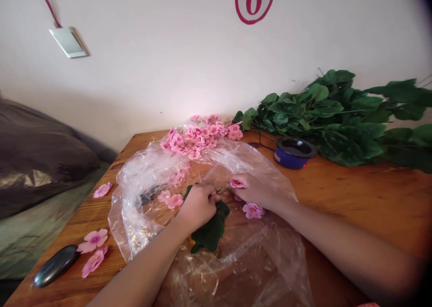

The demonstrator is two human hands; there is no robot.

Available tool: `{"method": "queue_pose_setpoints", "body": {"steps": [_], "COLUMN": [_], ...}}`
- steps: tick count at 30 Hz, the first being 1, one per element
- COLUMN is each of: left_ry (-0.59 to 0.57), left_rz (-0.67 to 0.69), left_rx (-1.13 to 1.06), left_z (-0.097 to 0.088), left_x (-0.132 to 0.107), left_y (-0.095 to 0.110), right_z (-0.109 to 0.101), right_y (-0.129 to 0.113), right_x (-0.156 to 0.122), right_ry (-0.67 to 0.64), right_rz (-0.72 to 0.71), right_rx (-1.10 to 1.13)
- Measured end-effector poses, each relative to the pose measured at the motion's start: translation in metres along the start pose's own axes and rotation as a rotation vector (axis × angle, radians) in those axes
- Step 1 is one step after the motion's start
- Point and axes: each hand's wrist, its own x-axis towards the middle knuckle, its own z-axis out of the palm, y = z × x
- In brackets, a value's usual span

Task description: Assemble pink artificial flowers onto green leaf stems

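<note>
My left hand [198,206] grips the stem of an artificial green leaf sprig [209,233], whose leaves hang below the hand. My right hand [251,190] pinches a small pink artificial blossom [236,183] between its fingers, a short gap from the left hand. A thin dark stem [221,191] shows between them. Both hands rest above a crumpled clear plastic bag [216,271]. Loose pink blossoms [253,210] lie close to my right hand, and others [174,201] lie left of my left hand. A heap of pink blossoms [199,136] sits at the bag's far end.
A large bunch of artificial green leaves [337,118] lies along the wall behind a blue bowl [293,153] on the wooden table [364,199]. Pink blossoms [93,241] and a black oval object [56,265] lie at the table's left, beside a brown cushion [43,158].
</note>
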Motion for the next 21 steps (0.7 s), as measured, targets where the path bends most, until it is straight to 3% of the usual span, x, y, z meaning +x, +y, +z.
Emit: {"method": "queue_pose_setpoints", "body": {"steps": [7, 13, 15, 21], "left_ry": [0.026, 0.022, 0.033, 0.151], "left_rz": [0.022, -0.007, -0.018, 0.021], "left_rx": [-0.002, -0.049, -0.073, -0.019], "left_z": [0.004, -0.005, -0.010, -0.012], "left_x": [0.000, -0.002, -0.004, -0.007], "left_y": [-0.002, 0.001, 0.004, 0.007], "right_z": [0.003, -0.001, -0.003, -0.008], "right_y": [0.004, -0.004, -0.005, -0.005], "right_x": [0.002, -0.001, -0.001, 0.000], "right_ry": [0.040, 0.000, 0.002, 0.055], "right_rz": [-0.054, 0.123, 0.111, 0.076], "right_rx": [0.007, 0.190, 0.239, 0.280]}}
